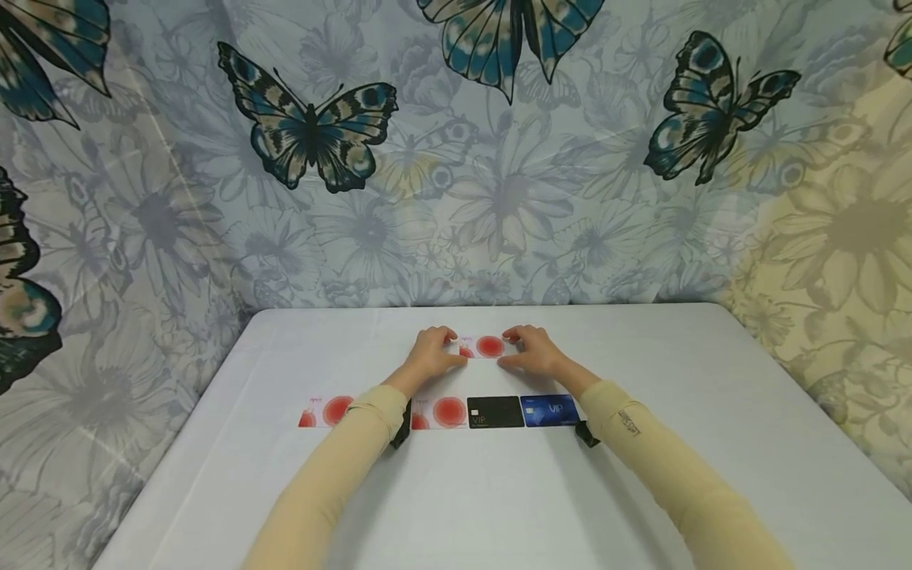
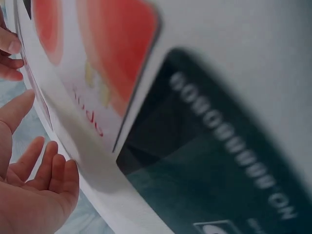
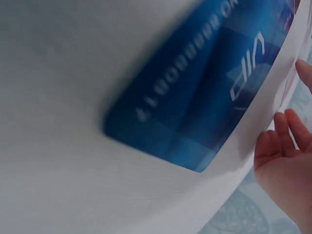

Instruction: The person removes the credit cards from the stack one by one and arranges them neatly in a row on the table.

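A white card with red circles (image 1: 489,347) lies flat at the far middle of the table, between both hands. My left hand (image 1: 433,354) is at its left end, with the thumb by the near corner. At its right end is my right hand (image 1: 536,351), thumb by the near edge and fingers near the far corner. In the left wrist view the left hand (image 2: 41,185) has its fingers loosely bent and apart from the thumb. The right hand (image 3: 287,170) looks similar in the right wrist view, its thumb close to the card's edge.
Nearer on the white table (image 1: 641,507), cards lie in a row: a red-and-white card (image 1: 328,412), another red-and-white card (image 1: 439,412), a black VIP card (image 1: 495,412) and a blue VIP card (image 1: 550,410). A dark card (image 2: 204,161) also shows. Behind hangs a butterfly-print cloth (image 1: 499,198).
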A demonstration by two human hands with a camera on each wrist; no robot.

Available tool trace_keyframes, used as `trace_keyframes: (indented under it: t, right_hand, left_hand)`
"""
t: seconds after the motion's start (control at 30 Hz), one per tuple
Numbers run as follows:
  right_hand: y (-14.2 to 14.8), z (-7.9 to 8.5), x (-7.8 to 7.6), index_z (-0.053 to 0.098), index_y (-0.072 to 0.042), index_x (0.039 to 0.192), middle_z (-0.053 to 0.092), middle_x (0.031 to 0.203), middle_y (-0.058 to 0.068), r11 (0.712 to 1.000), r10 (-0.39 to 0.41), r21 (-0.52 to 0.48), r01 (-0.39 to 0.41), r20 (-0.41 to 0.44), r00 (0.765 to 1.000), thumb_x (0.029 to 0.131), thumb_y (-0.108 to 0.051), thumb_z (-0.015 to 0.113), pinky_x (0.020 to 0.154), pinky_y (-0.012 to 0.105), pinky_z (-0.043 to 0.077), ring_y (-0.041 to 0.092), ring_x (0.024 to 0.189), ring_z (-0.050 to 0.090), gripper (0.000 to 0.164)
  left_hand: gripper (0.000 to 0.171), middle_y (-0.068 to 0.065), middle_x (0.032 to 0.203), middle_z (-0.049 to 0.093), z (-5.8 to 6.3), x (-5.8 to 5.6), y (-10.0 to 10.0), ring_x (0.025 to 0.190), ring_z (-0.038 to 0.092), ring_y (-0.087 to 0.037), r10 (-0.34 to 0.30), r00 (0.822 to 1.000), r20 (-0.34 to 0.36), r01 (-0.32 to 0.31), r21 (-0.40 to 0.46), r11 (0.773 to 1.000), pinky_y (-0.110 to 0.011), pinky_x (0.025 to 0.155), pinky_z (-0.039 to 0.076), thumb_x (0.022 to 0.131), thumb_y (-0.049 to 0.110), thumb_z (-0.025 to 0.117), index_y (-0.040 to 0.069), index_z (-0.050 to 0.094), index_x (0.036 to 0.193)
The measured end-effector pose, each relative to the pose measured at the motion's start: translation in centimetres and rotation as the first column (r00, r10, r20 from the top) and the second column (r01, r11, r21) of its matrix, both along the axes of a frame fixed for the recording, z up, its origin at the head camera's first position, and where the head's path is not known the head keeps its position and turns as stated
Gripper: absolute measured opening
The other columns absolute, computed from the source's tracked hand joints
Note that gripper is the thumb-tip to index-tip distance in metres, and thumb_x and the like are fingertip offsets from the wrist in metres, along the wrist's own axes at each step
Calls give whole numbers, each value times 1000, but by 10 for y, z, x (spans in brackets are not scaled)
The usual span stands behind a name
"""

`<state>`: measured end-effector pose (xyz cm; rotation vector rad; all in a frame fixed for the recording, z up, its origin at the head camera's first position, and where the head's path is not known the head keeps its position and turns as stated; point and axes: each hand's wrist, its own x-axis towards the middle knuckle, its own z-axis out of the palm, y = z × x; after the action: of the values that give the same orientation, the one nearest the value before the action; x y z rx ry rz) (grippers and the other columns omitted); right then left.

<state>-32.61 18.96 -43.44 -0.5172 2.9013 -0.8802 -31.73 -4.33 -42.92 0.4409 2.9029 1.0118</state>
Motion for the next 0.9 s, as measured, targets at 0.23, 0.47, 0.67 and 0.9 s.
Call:
trace_keyframes:
  t: [0.23,0.47,0.67,0.9]
  right_hand:
    - [0,3,-4,59,4,123,59,114,20,1000,22,5,-22,-5,1000,83,-25,77,96,51,36,37,109,47,52]
    - [-3,5,-9,60,1,123,56,116,18,999,3,31,-5,55,999,83,-27,77,97,51,36,38,112,43,52]
    - [-5,6,-13,59,-4,123,54,117,16,999,-30,45,24,123,992,83,-28,77,98,50,36,35,113,42,50]
    - [-7,8,-18,59,-4,121,52,116,15,999,-42,30,37,184,982,84,-26,78,98,49,37,33,113,41,48]
  left_hand:
    - [46,-14,109,60,-2,-11,2,106,49,-29,-6,1000,16,7,-45,999,-38,95,40,83,23,78,0,61,119]
    - [46,-12,106,60,-6,-15,1,104,48,-29,-20,1000,-13,19,-81,997,-39,92,41,82,27,78,1,63,117]
    - [45,-11,104,58,-6,-18,1,102,46,-28,-31,999,-7,30,-97,995,-39,90,41,82,28,78,4,64,117]
    - [43,-9,105,57,-7,-21,2,105,44,-28,-13,999,33,15,-79,997,-40,92,40,83,27,78,7,64,118]
